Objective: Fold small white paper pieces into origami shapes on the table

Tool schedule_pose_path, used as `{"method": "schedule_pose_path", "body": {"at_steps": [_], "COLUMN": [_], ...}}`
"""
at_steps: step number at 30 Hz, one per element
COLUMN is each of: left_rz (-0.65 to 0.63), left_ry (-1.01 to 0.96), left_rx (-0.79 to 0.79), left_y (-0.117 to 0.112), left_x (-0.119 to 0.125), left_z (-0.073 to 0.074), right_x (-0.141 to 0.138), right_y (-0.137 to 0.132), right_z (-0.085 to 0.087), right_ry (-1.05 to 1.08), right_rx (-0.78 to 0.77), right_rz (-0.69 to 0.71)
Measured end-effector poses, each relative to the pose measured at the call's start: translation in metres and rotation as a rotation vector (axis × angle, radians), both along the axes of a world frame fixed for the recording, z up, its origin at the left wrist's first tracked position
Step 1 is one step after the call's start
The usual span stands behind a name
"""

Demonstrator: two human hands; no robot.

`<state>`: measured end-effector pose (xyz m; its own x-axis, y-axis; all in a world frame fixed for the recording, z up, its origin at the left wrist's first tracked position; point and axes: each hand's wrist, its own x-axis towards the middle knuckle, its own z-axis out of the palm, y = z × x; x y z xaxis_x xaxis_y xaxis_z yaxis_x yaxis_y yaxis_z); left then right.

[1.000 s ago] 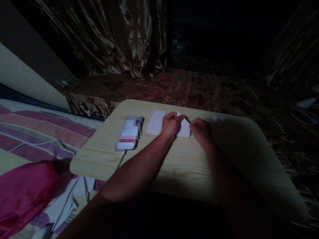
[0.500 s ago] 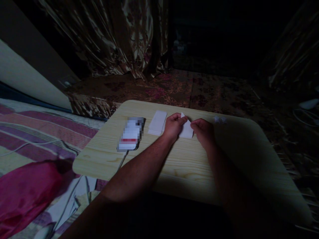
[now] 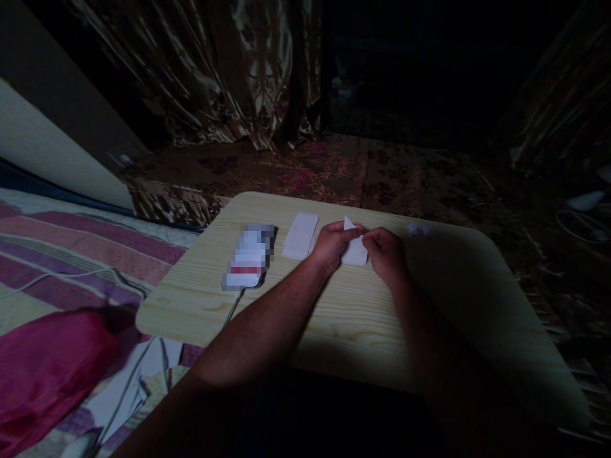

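A partly folded sheet of white paper (image 3: 354,252) is between my two hands, with a pointed corner standing up at its top. My left hand (image 3: 333,243) is closed on its left side, the thumb lying across the upper part. On the right edge, my right hand (image 3: 386,252) pinches the paper between thumb and fingers. Just left of my left hand lies a stack of white paper strips (image 3: 300,235). Beyond my right hand rest a few small folded white paper pieces (image 3: 419,229), their exact shape hard to make out in the dim light.
A phone (image 3: 249,257), its screen blurred, lies on the left of the wooden table (image 3: 344,324) with a cable (image 3: 231,310) attached. Left of the table is a striped bed (image 3: 71,248) with a pink cloth (image 3: 52,375). Patterned curtains (image 3: 248,70) hang behind.
My left thumb and right fingers have come closer together at the paper's upper edge, and the right hand has shifted slightly left. The phone and the stack stay in place.
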<state>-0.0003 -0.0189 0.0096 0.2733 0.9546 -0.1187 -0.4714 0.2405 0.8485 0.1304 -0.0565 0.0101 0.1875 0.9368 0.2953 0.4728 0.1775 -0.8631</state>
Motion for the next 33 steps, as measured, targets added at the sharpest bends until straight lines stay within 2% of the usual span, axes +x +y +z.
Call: {"method": "schedule_pose_path", "body": {"at_steps": [13, 19, 25, 27, 29, 33], "left_rz": [0.071, 0.170, 0.123, 0.155, 0.137, 0.154], "left_ry": [-0.109, -0.198, -0.214, -0.194, -0.091, 0.089], "left_rx": [-0.034, -0.070, -0.071, 0.012, 0.038, 0.059], "left_y": [0.002, 0.012, 0.009, 0.005, 0.002, -0.001], "left_x": [-0.003, -0.013, -0.009, -0.005, -0.001, 0.001], "left_z": [0.007, 0.006, 0.007, 0.006, 0.003, 0.001], "right_x": [0.002, 0.003, 0.002, 0.003, 0.003, 0.004], "right_y": [0.001, 0.001, 0.001, 0.001, 0.002, 0.003], "right_z": [-0.001, -0.003, 0.001, 0.002, 0.002, 0.000], "right_ry": [0.003, -0.018, 0.001, 0.005, 0.024, 0.054], "right_rx": [0.029, 0.015, -0.020, -0.038, -0.058, -0.068], "right_rz": [0.053, 0.036, -0.035, -0.079, -0.105, -0.086]}}
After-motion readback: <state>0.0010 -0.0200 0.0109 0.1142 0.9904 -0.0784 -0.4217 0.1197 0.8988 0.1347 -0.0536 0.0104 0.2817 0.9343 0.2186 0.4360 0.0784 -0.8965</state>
